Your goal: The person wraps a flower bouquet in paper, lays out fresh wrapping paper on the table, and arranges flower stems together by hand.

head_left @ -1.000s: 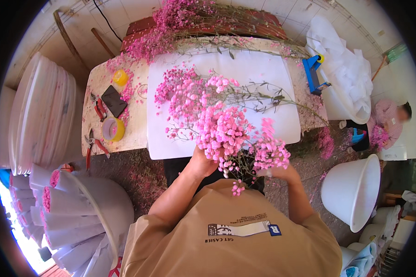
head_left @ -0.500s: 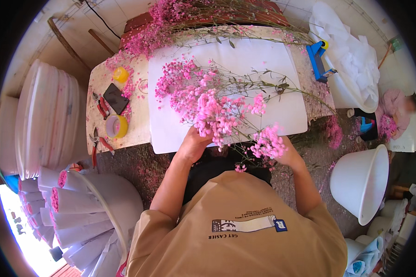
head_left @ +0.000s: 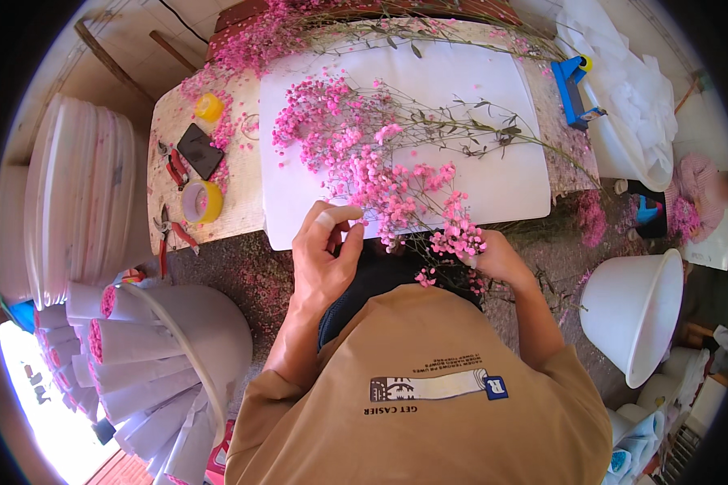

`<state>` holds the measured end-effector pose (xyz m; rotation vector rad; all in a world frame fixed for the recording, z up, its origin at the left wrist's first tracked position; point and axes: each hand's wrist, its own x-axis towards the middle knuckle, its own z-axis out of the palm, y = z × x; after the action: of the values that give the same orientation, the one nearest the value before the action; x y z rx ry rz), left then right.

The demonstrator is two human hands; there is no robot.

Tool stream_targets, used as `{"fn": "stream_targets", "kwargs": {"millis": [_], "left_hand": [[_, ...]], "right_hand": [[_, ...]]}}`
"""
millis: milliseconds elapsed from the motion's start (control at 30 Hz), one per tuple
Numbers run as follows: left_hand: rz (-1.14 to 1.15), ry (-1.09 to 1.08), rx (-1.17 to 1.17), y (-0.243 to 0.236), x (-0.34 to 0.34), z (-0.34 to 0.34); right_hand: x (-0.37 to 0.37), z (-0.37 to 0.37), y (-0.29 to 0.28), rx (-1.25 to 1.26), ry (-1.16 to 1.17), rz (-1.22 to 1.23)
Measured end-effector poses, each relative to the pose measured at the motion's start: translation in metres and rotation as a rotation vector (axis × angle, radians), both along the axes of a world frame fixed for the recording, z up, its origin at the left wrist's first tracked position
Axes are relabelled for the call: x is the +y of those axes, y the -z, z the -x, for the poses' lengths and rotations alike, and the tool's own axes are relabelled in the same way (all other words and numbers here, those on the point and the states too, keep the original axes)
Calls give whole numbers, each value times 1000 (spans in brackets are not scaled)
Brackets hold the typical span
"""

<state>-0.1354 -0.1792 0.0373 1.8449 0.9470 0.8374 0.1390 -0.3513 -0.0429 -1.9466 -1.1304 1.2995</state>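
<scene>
Pink baby's breath (head_left: 344, 133) lies across a white sheet (head_left: 299, 222) on the table, its blossoms to the left and its green stems to the right. At the near edge, a sprig of pink baby's breath (head_left: 458, 234) hangs over my lap, with my right hand (head_left: 500, 260) closed around its stems, which the fingers partly hide. My left hand (head_left: 325, 255) is beside the near blossoms, its fingers curled and the thumb close to the fingertips. A pale wrap circles one of its fingers. Small pink bits show at those fingertips, too small to make out.
On the table's left are pruning shears (head_left: 172, 232), a tape roll (head_left: 202, 201) and a dark phone (head_left: 200, 151). A blue tape dispenser (head_left: 570, 93) stands right. A bucket of wrapped bunches (head_left: 141, 343) and a white tub (head_left: 631, 315) flank me. Another person (head_left: 698, 198) sits far right.
My left hand has come out from under the blossoms and pulled back, its fingers now showing curled. The right hand, with its sprig, has shifted slightly nearer to me.
</scene>
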Motion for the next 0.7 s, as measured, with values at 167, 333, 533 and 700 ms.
{"fn": "stream_targets", "kwargs": {"millis": [167,333,533,700], "left_hand": [[-213,-22,190,21,6,-10],[-255,-65,275,28,7,-12],[-265,-100,379,34,8,-8],[-197,-78,335,36,9,-7]], "right_hand": [[-3,5,9,-12,17,-11],[-6,8,16,-65,19,-44],[-8,12,30,-63,29,-45],[-8,15,26,-93,29,-8]]}}
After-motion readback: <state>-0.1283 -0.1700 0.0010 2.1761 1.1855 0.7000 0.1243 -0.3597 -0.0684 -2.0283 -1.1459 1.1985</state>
